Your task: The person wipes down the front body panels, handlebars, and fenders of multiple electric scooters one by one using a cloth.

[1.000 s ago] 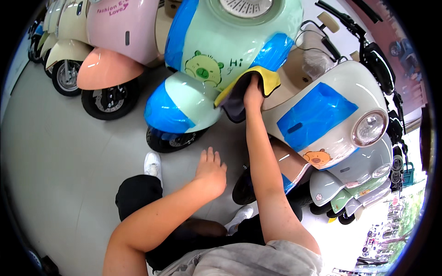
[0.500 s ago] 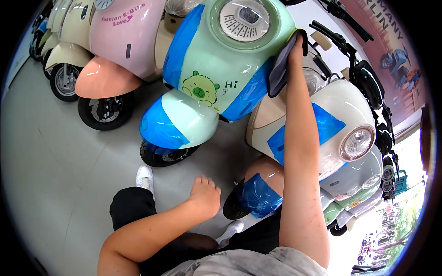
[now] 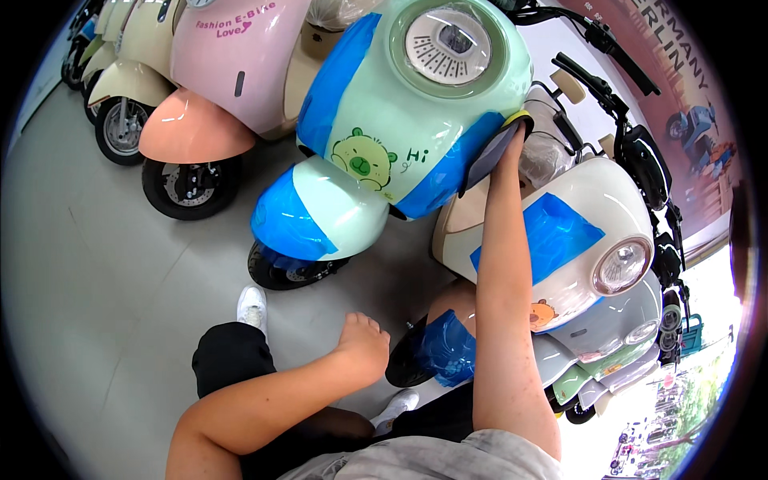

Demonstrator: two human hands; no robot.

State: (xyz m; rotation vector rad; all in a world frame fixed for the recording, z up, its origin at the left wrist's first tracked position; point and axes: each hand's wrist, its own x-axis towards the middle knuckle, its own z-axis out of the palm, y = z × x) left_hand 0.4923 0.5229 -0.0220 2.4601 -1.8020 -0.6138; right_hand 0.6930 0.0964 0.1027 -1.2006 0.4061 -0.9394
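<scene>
My right hand (image 3: 518, 138) is stretched far out, holding a dark grey cloth (image 3: 486, 158) with a yellow edge. It presses the cloth to the right side edge of a mint-green electric scooter (image 3: 448, 112), beside the blue film (image 3: 452, 170) on its front panel. A cartoon bear is printed on that panel, above a mint front fender (image 3: 344, 214) partly wrapped in blue film. Near my body, my left hand (image 3: 364, 348) hangs in a loose fist with nothing visible in it; its fingertips are curled out of sight.
To the right stands a cream scooter (image 3: 592, 188) with blue film and a round headlight, close under my right forearm. A pink scooter (image 3: 240, 64) with an orange fender is on the left, with more scooters behind it. Black handlebars (image 3: 612, 48) stick out at the upper right.
My right hand and the cloth have moved lower along the mint scooter's right edge. The view has shifted slightly. My left hand stays curled near my body.
</scene>
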